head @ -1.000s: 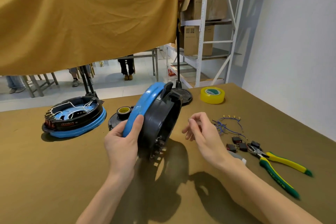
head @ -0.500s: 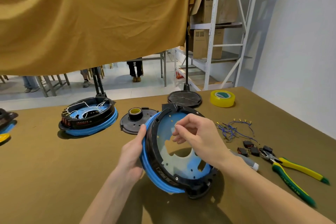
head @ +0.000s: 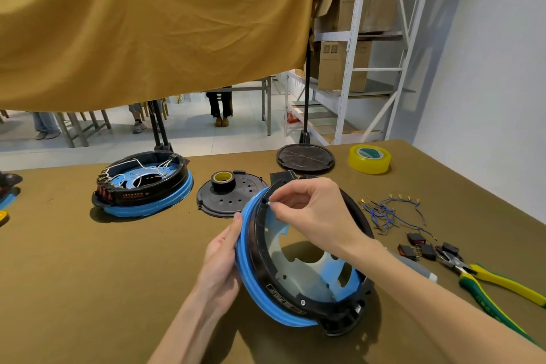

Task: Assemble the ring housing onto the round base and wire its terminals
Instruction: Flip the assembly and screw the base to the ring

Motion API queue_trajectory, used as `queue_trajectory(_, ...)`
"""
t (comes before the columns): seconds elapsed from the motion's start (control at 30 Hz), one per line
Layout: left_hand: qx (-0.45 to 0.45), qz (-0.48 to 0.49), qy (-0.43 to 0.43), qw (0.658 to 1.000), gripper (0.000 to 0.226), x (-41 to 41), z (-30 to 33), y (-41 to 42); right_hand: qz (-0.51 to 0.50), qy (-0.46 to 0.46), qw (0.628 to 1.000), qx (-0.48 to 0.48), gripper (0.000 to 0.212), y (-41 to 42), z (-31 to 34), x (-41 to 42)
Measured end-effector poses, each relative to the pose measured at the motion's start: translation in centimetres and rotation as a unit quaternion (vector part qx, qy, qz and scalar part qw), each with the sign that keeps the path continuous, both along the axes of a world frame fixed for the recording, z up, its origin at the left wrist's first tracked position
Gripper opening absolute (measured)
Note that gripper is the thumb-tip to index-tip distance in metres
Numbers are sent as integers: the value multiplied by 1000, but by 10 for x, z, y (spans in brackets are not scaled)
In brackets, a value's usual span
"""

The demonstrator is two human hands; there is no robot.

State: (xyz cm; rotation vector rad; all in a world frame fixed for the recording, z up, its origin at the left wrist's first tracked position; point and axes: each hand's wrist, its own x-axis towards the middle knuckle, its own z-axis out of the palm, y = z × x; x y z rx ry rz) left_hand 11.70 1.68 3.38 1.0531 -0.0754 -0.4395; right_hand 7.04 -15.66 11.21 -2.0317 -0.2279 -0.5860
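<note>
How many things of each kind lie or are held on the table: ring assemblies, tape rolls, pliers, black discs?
Ring assemblies: 2, one held, one wired
Tape rolls: 2, yellow, black
Pliers: 1
Black discs: 2
Total: 7

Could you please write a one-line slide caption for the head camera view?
Left hand tilts the blue-rimmed ring housing while the right hand pinches a small white part at its rim.
</note>
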Motion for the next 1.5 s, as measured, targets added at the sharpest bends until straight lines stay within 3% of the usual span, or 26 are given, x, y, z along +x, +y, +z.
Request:
queue_trajectory(0.2, -12, -1, -7, 1000, 42, -1, 2, 0, -20, -55, 995, -78, 16, 9, 7, 3)
queue_trajectory(0.37, -5, 15, -21, 1000, 40, -6, 5, -2, -33, -47, 990, -132, 17, 9, 15, -1)
queue_trajectory(0.6, 0, 40, -46, 998, 40, -13, 10, -7, -39, -2, 999, -31, 11, 1, 23, -12)
queue_trajectory(0.7, -12, 38, -42, 998, 41, -14, 12, -7, -51, -36, 997, -52, 9, 3, 19, -21)
queue_trajectory(0.83, -29, 51, -38, 998, 40, -18, 15, -8, -93, -96, 970, -204, 27, 14, 1, -36)
queue_trajectory(0.97, -27, 115, -93, 989, 39, -21, 40, -8, -85, -79, 984, -135, 39, 17, 6, -44)
queue_trajectory(1.07, 43, 200, -225, 953, 32, -23, 65, -11, -69, -48, 996, -27, 34, 12, 20, -47)
queue_trajectory(1.13, 98, 248, -322, 908, 21, -26, 76, -14, -24, 54, 989, 135, 27, 6, 30, -49)
queue_trajectory(1.27, 240, 261, -491, 796, 8, -31, 69, -20, 14, 263, 875, 405, 55, -15, 31, -50)
queue_trajectory(1.37, 302, 250, -548, 739, 17, -34, 56, -22, 18, 345, 810, 474, 66, -25, 16, -55)
queue_trajectory(1.5, 350, 205, -622, 670, 24, -41, 44, -34, -6, 401, 795, 456, 82, -42, -1, -59)
